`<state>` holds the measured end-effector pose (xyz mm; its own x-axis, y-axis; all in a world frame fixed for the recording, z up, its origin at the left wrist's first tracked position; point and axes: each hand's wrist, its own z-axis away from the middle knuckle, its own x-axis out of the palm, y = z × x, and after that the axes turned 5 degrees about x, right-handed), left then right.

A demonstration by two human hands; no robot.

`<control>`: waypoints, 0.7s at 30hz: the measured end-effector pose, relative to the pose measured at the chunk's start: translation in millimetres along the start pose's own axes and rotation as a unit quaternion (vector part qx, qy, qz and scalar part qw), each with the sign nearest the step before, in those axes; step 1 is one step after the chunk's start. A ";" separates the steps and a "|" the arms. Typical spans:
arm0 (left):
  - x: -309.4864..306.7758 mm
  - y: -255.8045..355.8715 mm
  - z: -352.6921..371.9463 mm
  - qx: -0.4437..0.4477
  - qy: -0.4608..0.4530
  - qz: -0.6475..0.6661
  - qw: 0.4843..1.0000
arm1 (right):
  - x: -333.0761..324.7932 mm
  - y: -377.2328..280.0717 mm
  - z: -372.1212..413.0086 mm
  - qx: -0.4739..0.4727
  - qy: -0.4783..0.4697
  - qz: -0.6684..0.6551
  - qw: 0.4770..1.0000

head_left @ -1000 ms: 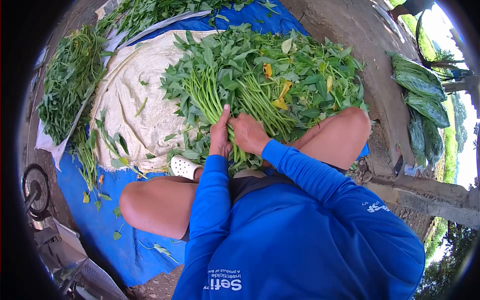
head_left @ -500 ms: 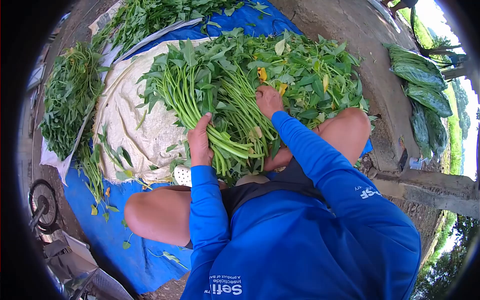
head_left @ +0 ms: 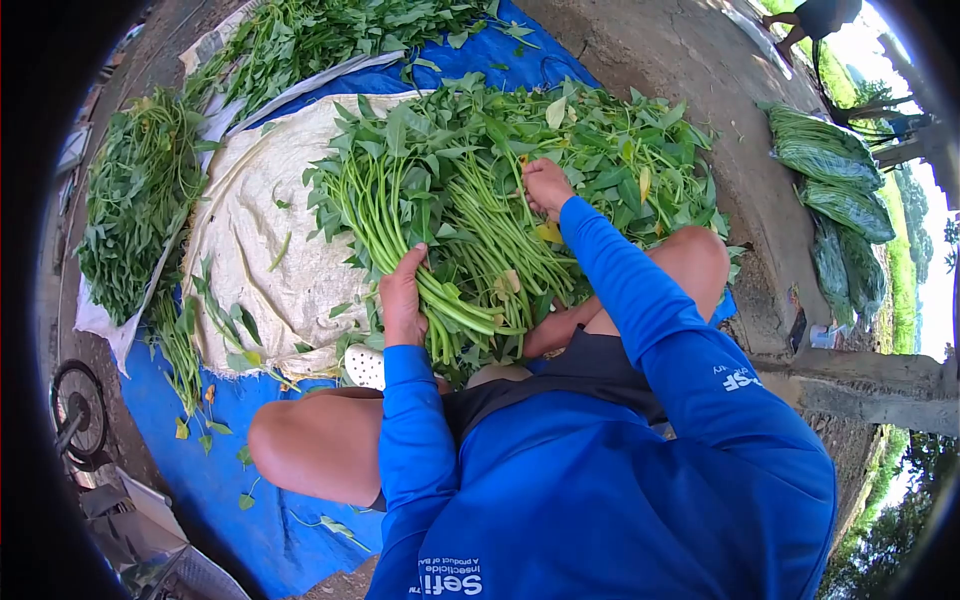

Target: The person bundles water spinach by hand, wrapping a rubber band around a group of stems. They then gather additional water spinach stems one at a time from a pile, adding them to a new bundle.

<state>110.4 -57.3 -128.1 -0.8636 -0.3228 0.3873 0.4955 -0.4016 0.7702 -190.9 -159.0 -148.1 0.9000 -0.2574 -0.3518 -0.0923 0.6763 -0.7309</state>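
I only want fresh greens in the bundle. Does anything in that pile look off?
Yes. A few yellowed leaves sit among the greens, one just below the right hand, another further right. Loose leaves also lie scattered on the blue tarp.

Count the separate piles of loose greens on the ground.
3. The front pile lies straight ahead of the person, the left pile beside the white sack, the top pile at the upper edge, partly cut off. More may lie outside the view.
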 end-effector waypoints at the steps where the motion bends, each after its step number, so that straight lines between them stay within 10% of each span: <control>1: -0.5 -0.2 0.0 -0.002 -0.002 -0.004 1.000 | -5.6 -2.7 -0.6 0.011 -0.044 0.009 0.999; 4: 1.3 -2.8 -0.6 -0.004 -0.006 0.009 1.000 | -19.3 -16.7 0.6 0.044 -0.188 0.009 0.981; 17: 12.7 -5.6 3.7 0.000 0.005 0.025 1.000 | -47.9 -164.1 122.1 -0.366 0.006 0.135 0.921; 21: 13.2 -13.6 2.3 0.034 -0.018 0.035 0.999 | 19.9 -134.5 135.0 -0.347 -0.028 0.208 0.914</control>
<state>92.0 -54.1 -132.2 -0.8306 -0.3161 0.4585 0.5482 -0.3193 0.7730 -103.1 -161.9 22.1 0.7445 -0.0296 -0.6669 -0.6614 0.1029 -0.7429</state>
